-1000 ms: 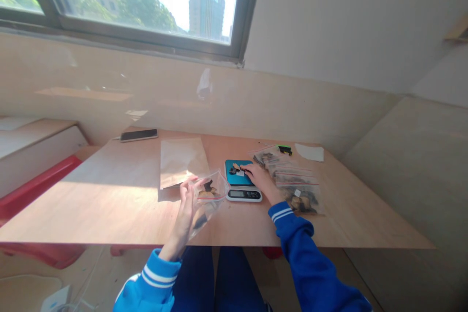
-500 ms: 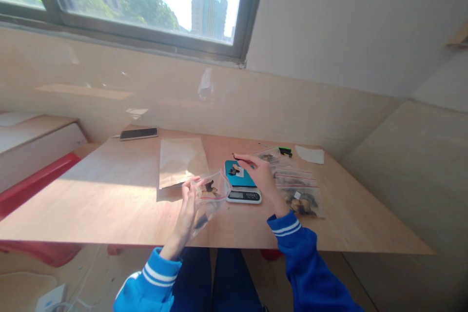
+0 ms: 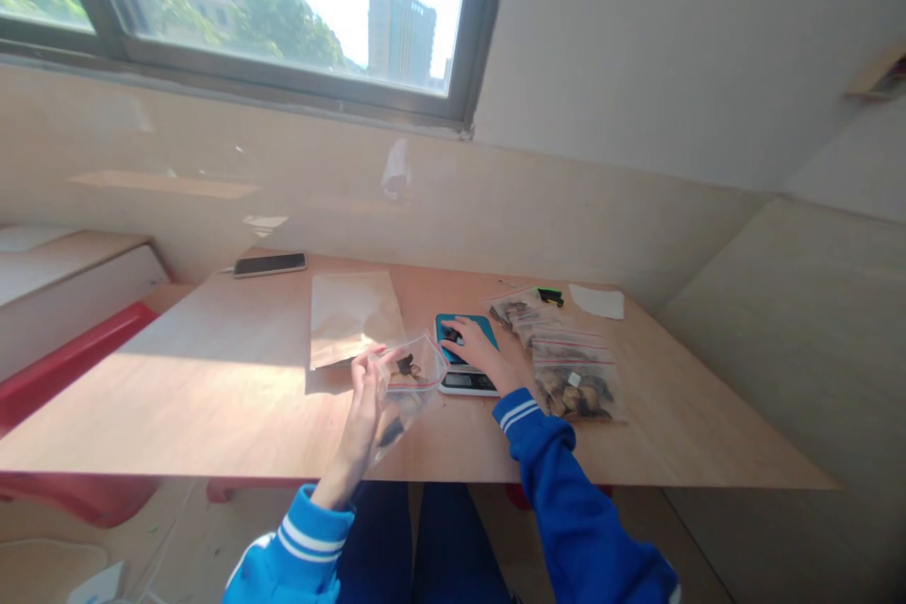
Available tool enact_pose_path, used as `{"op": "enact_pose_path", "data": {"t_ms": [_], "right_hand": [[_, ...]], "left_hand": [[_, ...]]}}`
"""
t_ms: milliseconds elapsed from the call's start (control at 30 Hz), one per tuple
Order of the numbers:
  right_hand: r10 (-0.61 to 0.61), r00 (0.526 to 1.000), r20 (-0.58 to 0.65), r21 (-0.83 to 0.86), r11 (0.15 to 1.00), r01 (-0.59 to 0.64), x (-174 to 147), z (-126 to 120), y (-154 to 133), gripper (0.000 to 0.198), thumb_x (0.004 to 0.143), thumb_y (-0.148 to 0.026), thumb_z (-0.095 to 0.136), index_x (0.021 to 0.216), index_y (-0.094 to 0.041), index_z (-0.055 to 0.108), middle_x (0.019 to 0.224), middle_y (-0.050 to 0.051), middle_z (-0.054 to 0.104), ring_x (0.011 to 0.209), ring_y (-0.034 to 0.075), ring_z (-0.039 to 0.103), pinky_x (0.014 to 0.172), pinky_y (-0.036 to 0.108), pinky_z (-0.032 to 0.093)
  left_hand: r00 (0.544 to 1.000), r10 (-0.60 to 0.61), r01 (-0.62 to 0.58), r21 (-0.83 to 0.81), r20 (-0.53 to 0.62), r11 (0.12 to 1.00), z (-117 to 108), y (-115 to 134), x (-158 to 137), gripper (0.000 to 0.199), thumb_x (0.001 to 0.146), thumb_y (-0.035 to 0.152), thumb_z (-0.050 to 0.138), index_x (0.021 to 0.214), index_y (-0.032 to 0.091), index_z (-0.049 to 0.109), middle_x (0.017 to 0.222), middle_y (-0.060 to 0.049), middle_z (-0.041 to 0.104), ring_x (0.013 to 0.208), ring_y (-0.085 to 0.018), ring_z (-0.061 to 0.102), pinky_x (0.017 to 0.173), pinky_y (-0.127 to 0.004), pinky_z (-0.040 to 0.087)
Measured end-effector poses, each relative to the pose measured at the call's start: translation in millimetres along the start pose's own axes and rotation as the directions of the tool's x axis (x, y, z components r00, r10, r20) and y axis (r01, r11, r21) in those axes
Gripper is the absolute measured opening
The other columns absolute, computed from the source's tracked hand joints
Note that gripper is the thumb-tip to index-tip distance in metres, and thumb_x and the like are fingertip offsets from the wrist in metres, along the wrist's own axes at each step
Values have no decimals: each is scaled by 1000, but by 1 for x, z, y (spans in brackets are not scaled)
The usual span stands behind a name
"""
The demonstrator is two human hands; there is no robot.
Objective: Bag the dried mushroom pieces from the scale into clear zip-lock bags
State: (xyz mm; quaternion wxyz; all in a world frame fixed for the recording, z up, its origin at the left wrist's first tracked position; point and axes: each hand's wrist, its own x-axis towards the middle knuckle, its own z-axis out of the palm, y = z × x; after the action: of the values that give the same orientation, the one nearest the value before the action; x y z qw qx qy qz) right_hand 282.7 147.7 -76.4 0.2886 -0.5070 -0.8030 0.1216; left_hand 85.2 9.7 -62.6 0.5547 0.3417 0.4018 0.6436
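Note:
My left hand (image 3: 364, 401) grips a clear zip bag (image 3: 407, 415) with a red seal line; the bag's mouth gapes toward the right, and dark and tan dried pieces (image 3: 406, 366) show inside. Beside it lies a kitchen scale (image 3: 467, 381) with a teal top and white front. My right hand (image 3: 478, 349) reaches over the teal top, thumb and fingers closed around dark dried pieces (image 3: 451, 334) there. The hand hides part of the pile and of the scale's panel.
More zip bags of dried pieces (image 3: 580, 392) lie right of the scale, others (image 3: 520, 310) behind. A brown paper envelope (image 3: 354, 311), a phone (image 3: 270, 265), a black-and-green object (image 3: 550, 296) and a white paper (image 3: 596, 302) rest on the table. A red chair (image 3: 77, 349) stands at left.
My right hand has come down from above the scale, where it held a dark curled piece, to the pieces on its top. My left hand keeps the bag in nearly the same place.

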Motion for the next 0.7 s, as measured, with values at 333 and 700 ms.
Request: {"op": "enact_pose_path", "data": {"t_ms": [333, 700], "right_hand": [[-10, 999, -40, -1, 1000, 10, -5, -12, 6, 18, 77, -8, 61, 81, -20, 74, 92, 7, 72, 87, 20, 66, 84, 32, 50], [58, 962, -265, 332, 943, 35, -7, -35, -29, 16, 83, -25, 60, 88, -20, 73, 95, 7, 74, 92, 22, 68, 86, 36, 53]], "left_hand": [[1000, -1, 1, 7, 7, 1000, -6, -3, 4, 46, 88, 58, 45, 123, 28, 44, 130, -9, 60, 124, -25, 54, 100, -43, 47], [998, -63, 63, 20, 13, 998, 3, 5, 2, 45, 87, 61, 43, 120, 29, 42, 135, -10, 55, 127, -27, 50, 100, -47, 44]]}}
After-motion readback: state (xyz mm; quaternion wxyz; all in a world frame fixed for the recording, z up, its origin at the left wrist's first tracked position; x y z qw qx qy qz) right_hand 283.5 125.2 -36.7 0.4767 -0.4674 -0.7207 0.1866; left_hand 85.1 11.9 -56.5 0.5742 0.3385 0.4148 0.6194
